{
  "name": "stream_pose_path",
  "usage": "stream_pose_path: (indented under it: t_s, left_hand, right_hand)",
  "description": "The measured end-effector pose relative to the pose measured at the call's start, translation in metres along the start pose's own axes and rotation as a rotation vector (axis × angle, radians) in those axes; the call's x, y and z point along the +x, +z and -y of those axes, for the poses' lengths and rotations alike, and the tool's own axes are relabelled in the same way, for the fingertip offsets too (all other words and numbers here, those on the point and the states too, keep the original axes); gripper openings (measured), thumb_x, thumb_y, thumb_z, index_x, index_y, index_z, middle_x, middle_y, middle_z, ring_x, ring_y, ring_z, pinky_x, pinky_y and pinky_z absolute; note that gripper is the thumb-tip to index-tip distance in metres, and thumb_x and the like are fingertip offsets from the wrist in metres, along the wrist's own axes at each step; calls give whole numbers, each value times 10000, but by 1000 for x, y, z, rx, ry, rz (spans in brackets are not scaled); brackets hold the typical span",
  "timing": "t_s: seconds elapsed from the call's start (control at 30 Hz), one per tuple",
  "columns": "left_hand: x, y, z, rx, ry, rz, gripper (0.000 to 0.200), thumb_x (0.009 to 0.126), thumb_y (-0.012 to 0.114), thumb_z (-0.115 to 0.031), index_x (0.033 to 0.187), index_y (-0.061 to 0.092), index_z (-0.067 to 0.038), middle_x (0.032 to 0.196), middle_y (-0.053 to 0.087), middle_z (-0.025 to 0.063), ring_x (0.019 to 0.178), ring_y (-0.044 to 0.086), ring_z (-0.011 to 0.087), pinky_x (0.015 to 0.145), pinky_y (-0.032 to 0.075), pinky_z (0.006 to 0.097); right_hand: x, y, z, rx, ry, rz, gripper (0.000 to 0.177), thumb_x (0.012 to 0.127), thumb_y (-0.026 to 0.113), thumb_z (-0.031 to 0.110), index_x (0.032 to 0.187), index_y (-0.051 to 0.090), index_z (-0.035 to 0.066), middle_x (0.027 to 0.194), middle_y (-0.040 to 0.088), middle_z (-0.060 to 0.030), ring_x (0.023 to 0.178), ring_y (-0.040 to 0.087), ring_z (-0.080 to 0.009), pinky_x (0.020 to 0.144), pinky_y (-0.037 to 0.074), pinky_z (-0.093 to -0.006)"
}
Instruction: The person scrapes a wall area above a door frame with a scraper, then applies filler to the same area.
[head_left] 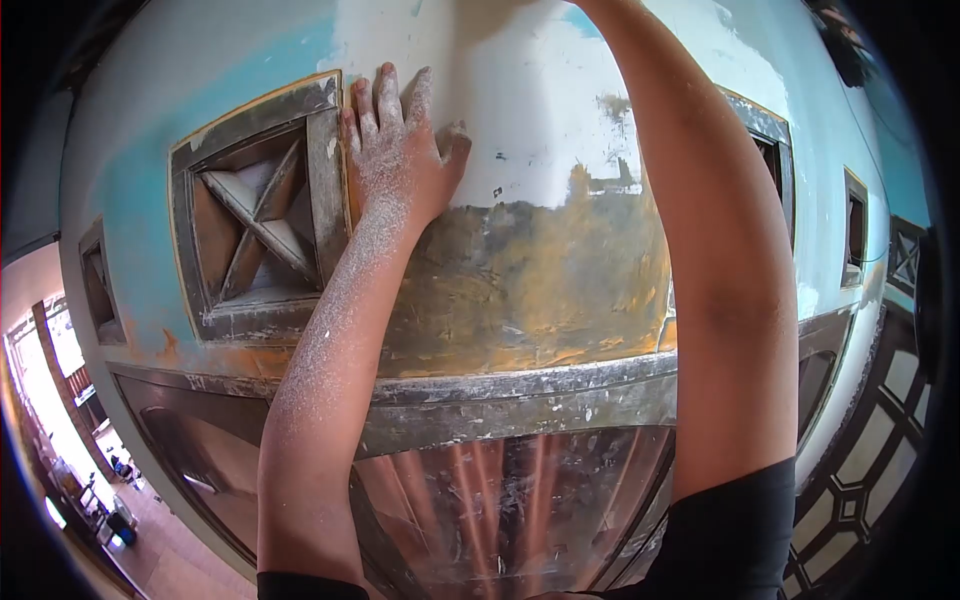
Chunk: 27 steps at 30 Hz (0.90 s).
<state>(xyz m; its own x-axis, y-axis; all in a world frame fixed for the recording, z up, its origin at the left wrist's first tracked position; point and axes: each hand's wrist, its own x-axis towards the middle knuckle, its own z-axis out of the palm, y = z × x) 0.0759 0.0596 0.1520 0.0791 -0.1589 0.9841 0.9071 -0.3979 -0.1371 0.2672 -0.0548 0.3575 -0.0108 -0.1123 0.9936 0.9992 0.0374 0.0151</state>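
Observation:
My left hand point(402, 165) lies against the wall with its fingers spread, holding nothing. White dust coats its fingers, its back and the forearm. It rests beside the dark wooden frame of a vent point(325, 180) with crossed slats. My right arm point(715, 200) reaches up along the wall. Only a sliver of my right hand point(505, 4) shows at the top edge, so its fingers and anything in them are hidden. Between the arms, the wall has a white coated patch point(520, 120) above a bare brown and ochre patch point(540, 270).
Below runs a worn, paint-spotted wooden beam point(520, 405), over a pane point(500, 500) with reddish curtain folds. Another framed vent point(768, 150) sits behind my right arm. Turquoise paint point(140, 235) covers the wall at left. A bright doorway point(65, 350) stands at far left, with objects on the floor.

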Motion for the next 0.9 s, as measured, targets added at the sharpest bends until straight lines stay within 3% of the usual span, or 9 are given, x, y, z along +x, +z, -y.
stream_pose_path:
  t_s: [0.53,0.73,0.9]
  left_hand:
    - [-7,-3,1,0,22,-6,715,984,540,-416,1613,296,-177,1684,209,160,1563,146,379,1267,105,537]
    - [-21,-6,-2,-19,49,35,713,992,534,-404,1620,278,-186,1687,194,166,1568,132,378,1263,96,563]
    - [-28,-12,-7,5,70,77,728,999,538,-407,1632,247,-195,1692,170,169,1573,109,381,1257,103,585]
  right_hand:
    - [-22,-6,-1,-12,7,-13,344,931,567,297,1156,678,62,1116,729,-216,1058,687,-408,906,553,-508]
    - [-45,-42,-20,-91,48,-43,329,919,569,288,1105,691,46,1064,730,-232,1014,687,-431,875,556,-523]
    - [-37,-32,-41,-93,57,-72,342,922,565,315,1130,698,78,1063,732,-219,1019,686,-427,881,553,-523]
